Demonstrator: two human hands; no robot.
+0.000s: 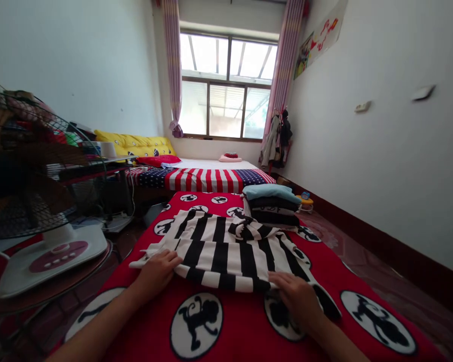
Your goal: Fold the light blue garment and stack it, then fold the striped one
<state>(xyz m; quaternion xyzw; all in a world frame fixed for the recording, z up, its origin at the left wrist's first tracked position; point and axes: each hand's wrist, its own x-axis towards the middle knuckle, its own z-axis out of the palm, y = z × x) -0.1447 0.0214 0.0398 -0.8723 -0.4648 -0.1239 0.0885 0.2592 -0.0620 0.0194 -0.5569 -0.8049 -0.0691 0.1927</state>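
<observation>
A black-and-white striped shirt (226, 256) lies spread over the red blanket (154, 332), which has monkey prints in white circles. Its near edge is a rounded fold, and a twisted, bunched part sits at the far right. My left hand (160, 269) is closed on the near left edge, fingertips on the cloth. At the near right edge, my right hand (296, 296) also has its fingers closed on the fabric, thumb side hidden. One sleeve extends past my right hand. Behind the shirt's right side stands a stack of folded clothes (272, 206), light blue on top.
A fan (56, 256) stands on a round stool at the left, near a cluttered desk (109, 163). Beyond is a bed (207, 178) with a stars-and-stripes cover below the window. Clothes (277, 138) hang in the back right corner, and a wall runs along the right.
</observation>
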